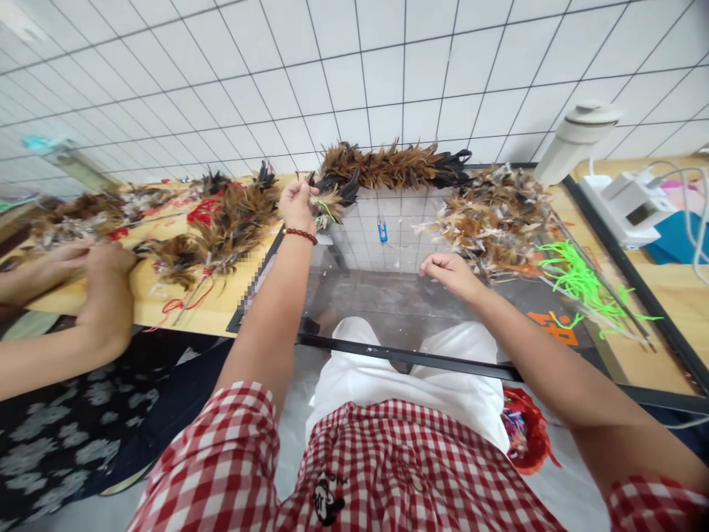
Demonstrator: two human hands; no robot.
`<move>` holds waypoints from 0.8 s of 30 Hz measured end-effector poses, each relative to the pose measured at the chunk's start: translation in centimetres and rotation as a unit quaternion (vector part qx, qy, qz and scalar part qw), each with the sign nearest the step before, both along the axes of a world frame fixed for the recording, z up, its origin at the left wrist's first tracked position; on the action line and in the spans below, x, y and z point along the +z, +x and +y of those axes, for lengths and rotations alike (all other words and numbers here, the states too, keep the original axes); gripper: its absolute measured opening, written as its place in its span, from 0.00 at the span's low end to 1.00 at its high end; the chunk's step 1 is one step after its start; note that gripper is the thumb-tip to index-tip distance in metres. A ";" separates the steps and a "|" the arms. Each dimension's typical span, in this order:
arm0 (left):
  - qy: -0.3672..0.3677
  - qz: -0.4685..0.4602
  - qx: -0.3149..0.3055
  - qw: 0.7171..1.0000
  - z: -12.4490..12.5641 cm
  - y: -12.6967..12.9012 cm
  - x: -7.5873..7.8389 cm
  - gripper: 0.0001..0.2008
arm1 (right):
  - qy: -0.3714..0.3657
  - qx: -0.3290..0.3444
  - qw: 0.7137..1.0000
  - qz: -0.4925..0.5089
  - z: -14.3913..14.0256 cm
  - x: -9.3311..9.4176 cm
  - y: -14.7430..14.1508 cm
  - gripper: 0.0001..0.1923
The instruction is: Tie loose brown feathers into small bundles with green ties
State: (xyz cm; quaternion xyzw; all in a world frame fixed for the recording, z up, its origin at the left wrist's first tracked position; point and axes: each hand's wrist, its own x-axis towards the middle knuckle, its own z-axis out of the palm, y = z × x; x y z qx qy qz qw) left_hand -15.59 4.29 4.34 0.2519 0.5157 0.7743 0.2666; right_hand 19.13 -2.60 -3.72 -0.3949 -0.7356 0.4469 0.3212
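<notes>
My left hand (299, 205) is closed at the near end of a small feather bunch (332, 201). Brown and dark feathers show beside its fingertips, with a bright green tie around the bunch. Over the glass tabletop (382, 295), my right hand (451, 274) has its fingers curled together; anything inside them is hidden. Just beyond it lies a heap of loose brown and white feathers (498, 214). A long brown feather garland (393, 166) runs along the wall behind both hands. Between the hands, a blue clip (382, 230) rests on the glass.
Bright green ties (587, 281) lie at the right, near a white bottle (576, 140) and a white power strip (620, 203). At left, another person's hands (100, 262) work beside feather pieces (238, 222). Below the table edge sits a red basket (535, 436).
</notes>
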 end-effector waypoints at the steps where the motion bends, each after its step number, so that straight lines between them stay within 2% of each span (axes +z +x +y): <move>1: -0.005 -0.007 0.014 1.000 0.4 -0.4 0.0 0.09 | -0.011 -0.001 1.000 0.000 -0.1 0.1 0.0 0.20; 5: 0.037 0.010 0.021 0.999 2.0 -0.6 0.6 0.08 | -0.028 -0.001 1.000 0.003 -0.2 0.3 0.0 0.20; 7: 0.025 0.066 -0.016 0.997 2.1 -0.2 0.4 0.10 | -0.020 0.002 1.000 0.003 -0.2 0.3 0.0 0.20; 9: -0.034 0.130 -0.079 0.988 1.4 0.3 -0.5 0.11 | -0.012 0.007 1.000 0.003 -0.1 0.3 -0.1 0.20; 12: -0.134 0.200 -0.135 0.961 -0.8 0.4 -2.7 0.10 | -0.009 0.010 1.000 0.005 -0.1 0.2 -0.4 0.19; 14: -0.164 0.251 -0.130 0.945 -2.2 0.1 -4.0 0.08 | -0.006 0.007 1.000 0.005 -0.2 0.1 -0.5 0.18; 16: -0.179 0.313 -0.094 0.928 -3.0 -0.5 -4.9 0.05 | 0.004 0.001 1.000 0.008 -0.5 0.1 -0.4 0.18; 18: -0.204 0.376 -0.065 0.901 -3.3 -1.0 -5.3 0.07 | 0.020 -0.014 1.000 0.011 -0.7 0.3 -0.3 0.18; 20: -0.245 0.431 -0.071 0.865 -3.3 -1.1 -5.4 0.13 | 0.038 -0.030 0.999 -0.009 -0.3 0.9 -0.5 0.17; 22: -0.282 0.463 -0.092 0.835 -3.2 -0.9 -5.4 0.19 | 0.055 -0.038 0.994 -0.081 0.7 1.8 -1.2 0.13; 24: -0.306 0.467 -0.095 0.824 -3.1 -0.3 -5.2 0.22 | 0.083 -0.052 0.977 -0.189 2.6 2.8 -2.9 0.09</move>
